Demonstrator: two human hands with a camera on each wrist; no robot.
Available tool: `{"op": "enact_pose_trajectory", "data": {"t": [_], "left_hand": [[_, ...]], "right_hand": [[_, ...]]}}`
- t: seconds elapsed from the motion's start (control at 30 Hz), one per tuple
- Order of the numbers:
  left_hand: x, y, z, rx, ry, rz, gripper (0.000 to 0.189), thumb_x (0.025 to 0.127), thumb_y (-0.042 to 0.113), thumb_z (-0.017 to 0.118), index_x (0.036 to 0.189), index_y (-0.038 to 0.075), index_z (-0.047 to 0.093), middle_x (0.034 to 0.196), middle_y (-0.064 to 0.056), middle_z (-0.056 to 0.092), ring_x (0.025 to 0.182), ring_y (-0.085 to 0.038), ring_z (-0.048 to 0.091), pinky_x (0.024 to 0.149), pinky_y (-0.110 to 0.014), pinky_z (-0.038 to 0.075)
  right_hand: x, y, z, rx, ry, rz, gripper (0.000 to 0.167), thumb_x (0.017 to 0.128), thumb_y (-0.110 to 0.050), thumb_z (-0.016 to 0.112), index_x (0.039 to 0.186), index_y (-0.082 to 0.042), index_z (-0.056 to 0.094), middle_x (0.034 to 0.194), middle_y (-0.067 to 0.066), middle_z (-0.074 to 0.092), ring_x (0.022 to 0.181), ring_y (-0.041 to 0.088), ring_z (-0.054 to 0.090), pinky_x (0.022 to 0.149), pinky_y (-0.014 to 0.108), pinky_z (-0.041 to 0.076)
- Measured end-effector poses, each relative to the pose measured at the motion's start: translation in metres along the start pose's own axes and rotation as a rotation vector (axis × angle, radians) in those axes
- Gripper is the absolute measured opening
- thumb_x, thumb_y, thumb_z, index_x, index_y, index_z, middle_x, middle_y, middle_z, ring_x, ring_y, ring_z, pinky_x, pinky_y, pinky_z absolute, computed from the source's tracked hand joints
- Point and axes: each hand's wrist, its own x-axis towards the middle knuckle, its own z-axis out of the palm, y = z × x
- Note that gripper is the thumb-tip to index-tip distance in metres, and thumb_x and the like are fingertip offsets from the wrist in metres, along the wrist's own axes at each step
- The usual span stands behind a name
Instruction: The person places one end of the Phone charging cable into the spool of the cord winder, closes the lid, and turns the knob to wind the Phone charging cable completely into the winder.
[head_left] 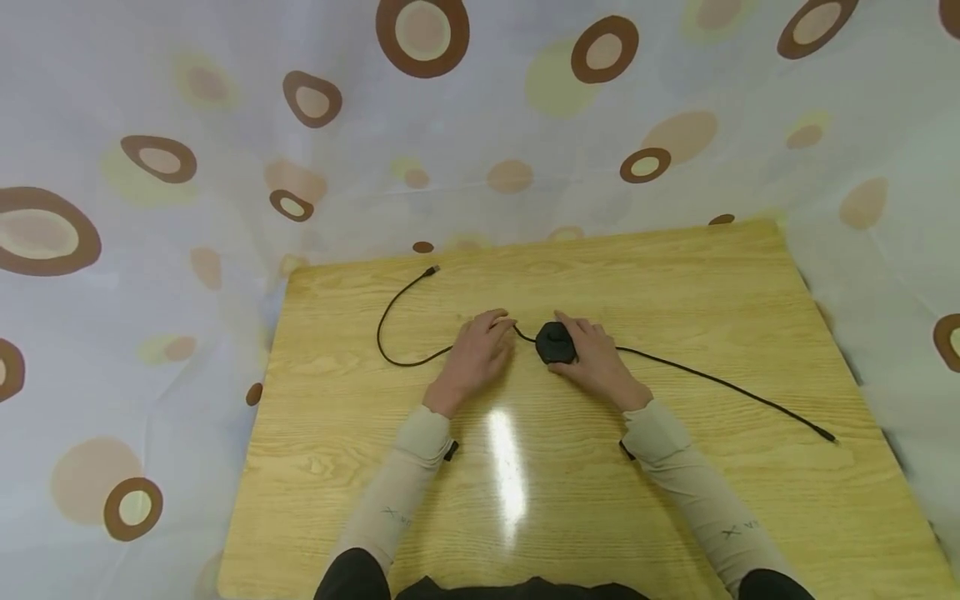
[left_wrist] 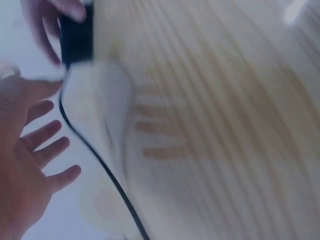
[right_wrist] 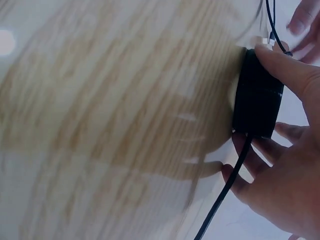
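Observation:
A black hexagonal case with a cable coming out of two opposite sides lies near the middle of the table. My right hand grips it from the right, thumb along the near side and fingers round the far side. Just left of the case, my left hand is over the black cable. In the left wrist view its fingers are spread apart, and the thumb tip overlaps the cable. The left cable curls back to a USB plug; the right cable ends in a small connector.
The light wooden table has a bright reflection in front of the hands. A pale curtain with brown and yellow rounded shapes hangs behind the table and at its sides. Both forearms, in light sleeves, reach in from the near edge.

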Motion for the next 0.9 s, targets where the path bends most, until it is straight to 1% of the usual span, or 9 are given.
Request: {"op": "enact_pose_trajectory", "data": {"t": [0.07,0.17,0.23,0.3,0.4,0.47,0.63,0.77,0.9], "left_hand": [[0.010,0.016,0.004,0.002,-0.070,0.045,0.057,0.106,0.031,0.067,0.156,0.011,0.049,0.162,-0.012,0.047,0.152,-0.030,0.044,0.126,-0.057,0.036],[0.024,0.034,0.010,0.036,-0.151,0.080,0.075,0.102,0.044,0.070,0.163,0.013,0.039,0.167,-0.010,0.042,0.157,-0.027,0.038,0.130,-0.060,0.028],[0.031,0.041,0.015,0.084,-0.189,0.077,0.083,0.101,0.053,0.068,0.165,0.013,0.035,0.169,-0.008,0.040,0.159,-0.025,0.037,0.132,-0.061,0.023],[0.036,0.046,0.018,0.111,-0.213,0.064,0.087,0.100,0.058,0.065,0.166,0.012,0.032,0.169,-0.008,0.040,0.159,-0.023,0.037,0.133,-0.059,0.019],[0.041,0.049,0.022,0.108,-0.238,0.044,0.088,0.101,0.062,0.061,0.167,0.012,0.031,0.169,-0.007,0.042,0.157,-0.021,0.041,0.135,-0.057,0.015],[0.042,0.049,0.023,0.084,-0.245,0.034,0.087,0.101,0.062,0.060,0.167,0.012,0.032,0.168,-0.006,0.044,0.156,-0.020,0.044,0.135,-0.056,0.014],[0.043,0.048,0.025,0.049,-0.242,0.020,0.084,0.101,0.060,0.061,0.165,0.013,0.036,0.165,-0.006,0.047,0.153,-0.021,0.047,0.135,-0.055,0.014],[0.044,0.049,0.024,0.040,-0.247,0.005,0.084,0.100,0.060,0.063,0.165,0.013,0.037,0.164,-0.006,0.048,0.152,-0.021,0.049,0.135,-0.054,0.014],[0.047,0.052,0.021,0.049,-0.276,-0.012,0.082,0.099,0.059,0.066,0.163,0.013,0.041,0.160,-0.006,0.051,0.149,-0.022,0.051,0.134,-0.055,0.018]], "right_hand": [[0.000,0.002,-0.003,0.034,-0.008,-0.003,0.094,0.096,-0.028,0.080,0.168,-0.005,0.023,0.157,0.032,0.044,0.138,0.056,0.044,0.114,0.074,0.034],[-0.001,0.007,-0.007,0.114,-0.025,-0.014,0.093,0.097,-0.016,0.078,0.167,0.000,0.020,0.160,0.032,0.041,0.144,0.055,0.040,0.120,0.071,0.029],[-0.002,0.010,-0.011,0.168,-0.046,-0.018,0.089,0.097,-0.005,0.074,0.167,0.002,0.019,0.161,0.032,0.040,0.146,0.053,0.041,0.123,0.069,0.027],[-0.004,0.014,-0.014,0.194,-0.068,-0.014,0.084,0.098,0.002,0.068,0.166,0.003,0.020,0.160,0.032,0.041,0.146,0.052,0.043,0.123,0.067,0.030],[-0.008,0.019,-0.018,0.189,-0.060,-0.001,0.068,0.100,0.006,0.059,0.162,0.004,0.030,0.156,0.031,0.046,0.140,0.050,0.050,0.120,0.066,0.036],[-0.010,0.020,-0.019,0.172,-0.028,0.009,0.055,0.103,0.003,0.055,0.156,0.006,0.041,0.151,0.032,0.050,0.136,0.050,0.052,0.116,0.065,0.040],[-0.013,0.020,-0.019,0.085,0.048,0.036,0.031,0.108,-0.006,0.056,0.134,0.007,0.064,0.131,0.029,0.059,0.123,0.048,0.055,0.105,0.063,0.045],[-0.013,0.021,-0.019,0.028,0.069,0.043,0.022,0.107,-0.009,0.059,0.119,0.005,0.070,0.115,0.025,0.063,0.111,0.045,0.058,0.099,0.062,0.046],[-0.012,0.021,-0.018,0.006,0.072,0.056,0.017,0.107,-0.010,0.060,0.111,0.002,0.071,0.109,0.023,0.066,0.107,0.045,0.059,0.095,0.063,0.045]]}}
